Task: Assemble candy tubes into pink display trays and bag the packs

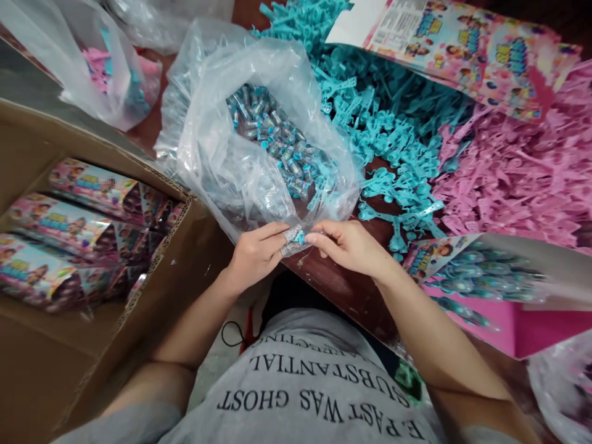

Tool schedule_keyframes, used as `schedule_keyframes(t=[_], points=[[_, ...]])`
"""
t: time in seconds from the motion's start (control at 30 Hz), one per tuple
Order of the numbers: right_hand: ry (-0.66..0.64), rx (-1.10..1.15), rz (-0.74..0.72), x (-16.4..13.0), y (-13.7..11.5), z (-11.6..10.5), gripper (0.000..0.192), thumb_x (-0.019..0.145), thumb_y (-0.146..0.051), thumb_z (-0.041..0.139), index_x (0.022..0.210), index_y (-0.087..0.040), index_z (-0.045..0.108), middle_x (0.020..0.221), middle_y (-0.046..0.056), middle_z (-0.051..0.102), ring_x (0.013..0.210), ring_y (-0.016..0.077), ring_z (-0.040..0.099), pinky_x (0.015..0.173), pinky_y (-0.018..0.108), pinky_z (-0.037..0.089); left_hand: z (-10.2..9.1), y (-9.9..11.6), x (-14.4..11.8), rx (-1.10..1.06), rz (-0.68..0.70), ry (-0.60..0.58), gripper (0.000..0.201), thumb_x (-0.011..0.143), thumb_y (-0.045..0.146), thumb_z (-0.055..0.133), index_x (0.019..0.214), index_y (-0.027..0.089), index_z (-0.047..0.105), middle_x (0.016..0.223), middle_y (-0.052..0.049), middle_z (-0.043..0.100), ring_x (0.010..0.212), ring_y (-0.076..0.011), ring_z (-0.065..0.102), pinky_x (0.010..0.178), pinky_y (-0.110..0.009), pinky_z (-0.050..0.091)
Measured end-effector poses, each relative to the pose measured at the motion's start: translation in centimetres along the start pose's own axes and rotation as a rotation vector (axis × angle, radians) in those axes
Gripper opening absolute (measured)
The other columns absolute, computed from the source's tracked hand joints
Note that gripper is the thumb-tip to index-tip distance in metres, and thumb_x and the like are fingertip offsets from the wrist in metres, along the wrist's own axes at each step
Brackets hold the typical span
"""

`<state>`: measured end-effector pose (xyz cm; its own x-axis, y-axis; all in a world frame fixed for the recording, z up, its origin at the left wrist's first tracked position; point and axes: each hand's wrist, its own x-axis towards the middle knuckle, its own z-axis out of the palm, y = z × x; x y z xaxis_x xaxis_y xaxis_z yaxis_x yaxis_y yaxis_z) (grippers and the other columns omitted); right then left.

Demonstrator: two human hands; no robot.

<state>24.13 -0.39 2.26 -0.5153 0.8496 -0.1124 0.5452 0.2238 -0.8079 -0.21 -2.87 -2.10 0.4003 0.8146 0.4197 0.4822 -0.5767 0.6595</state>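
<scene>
Two hands meeting at the near edge of the surface (342, 290), left hand (254, 253) and right hand (346, 245) both pinching one small teal-capped tube (296, 239), long axis roughly left-right, cap toward the right. One open clear bag (222, 154) just behind, tubes inside too many to count. One cardboard box (55, 345) at left, three printed packs showing
</scene>
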Motion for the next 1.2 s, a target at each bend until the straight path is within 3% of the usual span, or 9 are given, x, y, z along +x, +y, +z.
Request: schedule_keyframes(t=[0.1,0.23,0.4,0.5,0.57,0.67,0.83,0.97,1.2], points=[[0.026,0.081,0.104,0.5,0.0,0.5,0.065,0.107,-0.068,0.040,0.075,-0.019,0.070,0.065,0.001,0.069,0.058,0.0126,0.059,0.062,0.028,0.043,0.1,-0.3,-0.4,0.098,0.036,0.047,0.030,0.097,0.008,0.054,0.109,0.018,0.080,0.118,-0.010,0.080,0.105,-0.0199,0.077,0.094,-0.030,0.065],[0.111,0.101,-0.059,1.5,-0.4,0.3,0.050,0.097,-0.067,0.062,0.110,-0.020,0.073,0.100,0.005,0.077,0.070,0.0137,0.061,0.067,0.028,0.046,-0.6,-0.2,-0.5,0.095,-0.101,0.076,0.022,0.098,0.014,0.058,0.100,0.018,0.079,0.112,-0.009,0.080,0.102,-0.0197,0.077,0.094,-0.029,0.063],[0.089,-0.024,0.104,3.9,-0.7,0.3,0.070,0.107,-0.072,0.035,0.073,-0.021,0.069,0.066,0.002,0.067,0.067,0.0173,0.064,0.070,0.031,0.045,-1.2,0.3,-0.8,0.036,-0.222,0.138,0.017,0.098,0.022,0.062,0.094,0.018,0.077,0.109,-0.009,0.080,0.099,-0.0200,0.074,0.093,-0.029,0.061],[0.274,-0.157,0.117,6.6,0.2,1.0,0.050,0.110,-0.058,0.042,0.108,-0.022,0.076,0.107,0.009,0.078,0.102,0.0258,0.072,0.084,0.036,0.051,-1.1,0.6,-0.6,-0.230,-0.497,0.208,0.024,0.098,0.038,0.068,0.083,0.019,0.072,0.073,-0.002,0.069,0.066,-0.0136,0.063,0.063,-0.023,0.053],[0.320,-0.331,0.117,8.4,1.1,1.7,0.033,0.104,-0.041,0.059,0.129,-0.023,0.071,0.134,0.014,0.069,0.124,0.0323,0.065,0.092,0.041,0.054,-0.9,0.8,-0.2,-0.486,-0.701,0.223,0.037,0.094,0.053,0.073,0.081,0.019,0.069,0.058,0.003,0.055,0.050,-0.0094,0.046,0.047,-0.020,0.038],[0.307,-0.403,0.137,9.0,1.9,2.1,0.034,0.100,-0.025,0.060,0.133,-0.019,0.069,0.146,0.019,0.060,0.135,0.0374,0.057,0.097,0.049,0.056,-0.6,1.3,0.6,-0.703,-0.797,0.219,0.046,0.073,0.057,0.093,0.088,0.020,0.072,0.060,0.005,0.056,0.046,-0.0062,0.039,0.042,-0.018,0.032],[0.300,-0.203,-0.071,2.0,1.4,1.1,0.032,0.108,-0.029,0.050,0.137,-0.023,0.062,0.135,0.014,0.069,0.124,0.0297,0.067,0.104,0.047,0.056,-0.2,2.7,1.6,-0.743,-0.739,0.163,0.047,0.064,0.049,0.101,0.091,0.019,0.079,0.070,0.000,0.070,0.062,-0.0124,0.059,0.054,-0.022,0.049],[0.250,-0.118,-0.178,-5.2,1.2,0.6,0.029,0.111,-0.036,0.050,0.135,-0.028,0.063,0.126,0.009,0.071,0.110,0.0245,0.071,0.096,0.043,0.059,0.9,3.8,2.2,-0.731,-0.691,-0.053,0.044,0.073,0.052,0.095,0.096,0.018,0.082,0.087,-0.004,0.080,0.073,-0.0159,0.068,0.070,-0.026,0.057],[0.324,0.033,-0.150,-10.5,1.7,0.6,0.029,0.110,-0.042,0.054,0.121,-0.020,0.069,0.108,0.007,0.075,0.092,0.0181,0.070,0.083,0.033,0.055,3.2,5.9,2.4,-0.411,-0.292,-0.267,0.020,0.093,0.037,0.079,0.100,0.019,0.081,0.097,-0.004,0.080,0.085,-0.0172,0.070,0.083,-0.027,0.056]])
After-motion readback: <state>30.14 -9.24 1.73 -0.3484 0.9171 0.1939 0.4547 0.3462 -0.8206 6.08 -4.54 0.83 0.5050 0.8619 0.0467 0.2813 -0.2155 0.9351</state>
